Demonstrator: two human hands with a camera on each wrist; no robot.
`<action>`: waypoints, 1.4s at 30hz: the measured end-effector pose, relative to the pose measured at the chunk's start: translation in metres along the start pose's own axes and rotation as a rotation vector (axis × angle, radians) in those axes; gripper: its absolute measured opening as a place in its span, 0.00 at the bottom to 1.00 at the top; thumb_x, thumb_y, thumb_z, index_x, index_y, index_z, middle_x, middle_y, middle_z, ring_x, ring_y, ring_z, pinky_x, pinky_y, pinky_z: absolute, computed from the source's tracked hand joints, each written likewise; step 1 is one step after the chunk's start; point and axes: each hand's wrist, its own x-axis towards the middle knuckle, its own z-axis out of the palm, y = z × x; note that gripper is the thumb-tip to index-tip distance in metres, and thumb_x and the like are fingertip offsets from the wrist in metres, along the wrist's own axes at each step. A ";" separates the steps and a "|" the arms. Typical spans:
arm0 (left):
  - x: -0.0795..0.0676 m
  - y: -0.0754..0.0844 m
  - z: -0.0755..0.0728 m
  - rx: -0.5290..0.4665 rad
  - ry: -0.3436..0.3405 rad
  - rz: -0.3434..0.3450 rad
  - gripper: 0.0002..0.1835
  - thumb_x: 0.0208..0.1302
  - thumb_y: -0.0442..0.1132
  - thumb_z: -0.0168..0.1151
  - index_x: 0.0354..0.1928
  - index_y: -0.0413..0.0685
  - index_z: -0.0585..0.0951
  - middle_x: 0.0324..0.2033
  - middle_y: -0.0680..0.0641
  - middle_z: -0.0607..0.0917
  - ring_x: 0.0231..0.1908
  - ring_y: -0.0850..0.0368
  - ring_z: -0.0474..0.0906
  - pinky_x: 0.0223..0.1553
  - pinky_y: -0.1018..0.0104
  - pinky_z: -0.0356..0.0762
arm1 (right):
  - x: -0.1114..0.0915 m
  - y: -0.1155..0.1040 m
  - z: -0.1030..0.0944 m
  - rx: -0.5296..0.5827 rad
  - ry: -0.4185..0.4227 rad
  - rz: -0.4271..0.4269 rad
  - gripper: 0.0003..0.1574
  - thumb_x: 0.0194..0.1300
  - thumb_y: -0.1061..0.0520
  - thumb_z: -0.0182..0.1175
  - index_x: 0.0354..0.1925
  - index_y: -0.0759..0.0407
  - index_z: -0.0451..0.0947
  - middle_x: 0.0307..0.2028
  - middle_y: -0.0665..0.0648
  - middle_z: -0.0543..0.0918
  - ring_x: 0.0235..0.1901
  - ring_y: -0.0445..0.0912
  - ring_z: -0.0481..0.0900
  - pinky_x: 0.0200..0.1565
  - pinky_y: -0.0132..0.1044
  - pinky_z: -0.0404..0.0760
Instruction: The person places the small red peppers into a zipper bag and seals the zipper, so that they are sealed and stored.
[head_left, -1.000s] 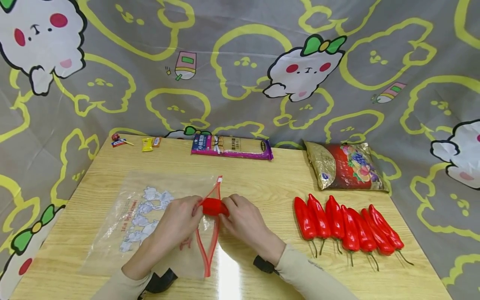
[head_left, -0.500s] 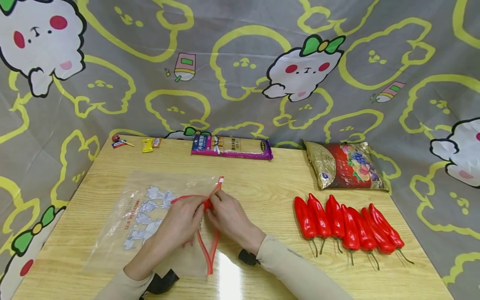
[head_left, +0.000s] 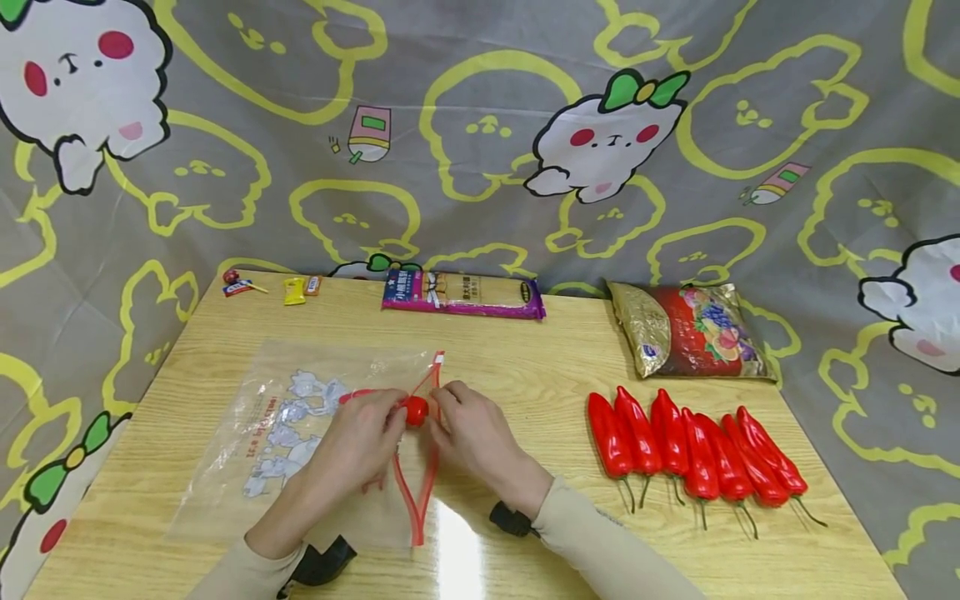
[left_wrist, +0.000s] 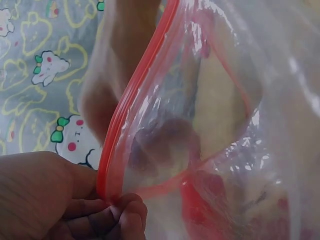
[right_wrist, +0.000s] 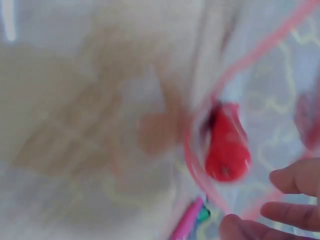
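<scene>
A clear zip bag (head_left: 292, 442) with printed grey cartoon figures lies on the table, its red-edged mouth spread apart toward the right. With thumb and curled fingers, my left hand (head_left: 360, 433) pinches the red zip edge (left_wrist: 132, 100), plain in the left wrist view. A red pepper (head_left: 415, 410) lies through the mouth of the bag, partly hidden behind the left hand; its blunt end (right_wrist: 227, 160) faces outward in the right wrist view. My right hand (head_left: 476, 433) is beside that end, its fingers (right_wrist: 295, 177) spread apart and holding nothing.
Several red peppers (head_left: 701, 458) lie in a row at the right. Behind them rests a gold and red packet (head_left: 697, 333). A purple-edged noodle packet (head_left: 465, 294), a yellow sweet (head_left: 295, 289) and a lollipop (head_left: 232, 275) lie along the back edge.
The red pepper has gone leftward into the bag's mouth. My right hand followed it in, then let go and drew back slightly to the right. My left hand keeps its grip on the edge.
</scene>
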 end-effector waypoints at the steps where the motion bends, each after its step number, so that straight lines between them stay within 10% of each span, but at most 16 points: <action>1: 0.000 0.000 0.000 -0.013 -0.006 -0.012 0.12 0.61 0.34 0.55 0.46 0.39 0.79 0.31 0.48 0.80 0.10 0.68 0.65 0.12 0.73 0.65 | -0.003 0.004 -0.005 -0.006 0.019 0.003 0.14 0.52 0.57 0.64 0.39 0.60 0.78 0.33 0.53 0.79 0.27 0.42 0.78 0.26 0.32 0.77; 11: 0.001 -0.002 0.000 -0.022 -0.013 -0.065 0.13 0.60 0.36 0.57 0.47 0.42 0.79 0.30 0.49 0.80 0.09 0.66 0.64 0.11 0.71 0.64 | -0.071 0.072 -0.064 -0.258 0.080 0.190 0.14 0.48 0.58 0.65 0.35 0.60 0.77 0.26 0.56 0.74 0.16 0.50 0.71 0.13 0.38 0.65; 21: 0.002 -0.002 -0.001 -0.043 -0.023 -0.104 0.16 0.61 0.36 0.56 0.50 0.37 0.78 0.14 0.53 0.70 0.05 0.65 0.59 0.07 0.72 0.60 | -0.126 0.099 -0.079 -0.375 -0.180 0.474 0.21 0.47 0.49 0.66 0.33 0.61 0.71 0.21 0.58 0.68 0.12 0.51 0.66 0.10 0.39 0.58; 34: 0.002 -0.003 0.001 -0.094 -0.015 -0.127 0.18 0.61 0.36 0.55 0.53 0.36 0.76 0.13 0.53 0.70 0.02 0.65 0.60 0.05 0.69 0.62 | -0.127 0.095 -0.075 -0.374 -0.158 0.456 0.17 0.40 0.58 0.63 0.32 0.60 0.71 0.18 0.57 0.67 0.10 0.52 0.64 0.09 0.40 0.57; 42: 0.002 -0.002 0.000 -0.118 -0.035 -0.169 0.19 0.62 0.36 0.56 0.55 0.38 0.75 0.13 0.51 0.71 0.01 0.63 0.61 0.05 0.67 0.63 | -0.094 0.070 -0.081 -0.054 -0.045 0.335 0.16 0.50 0.58 0.63 0.40 0.60 0.80 0.31 0.54 0.82 0.28 0.46 0.77 0.28 0.40 0.75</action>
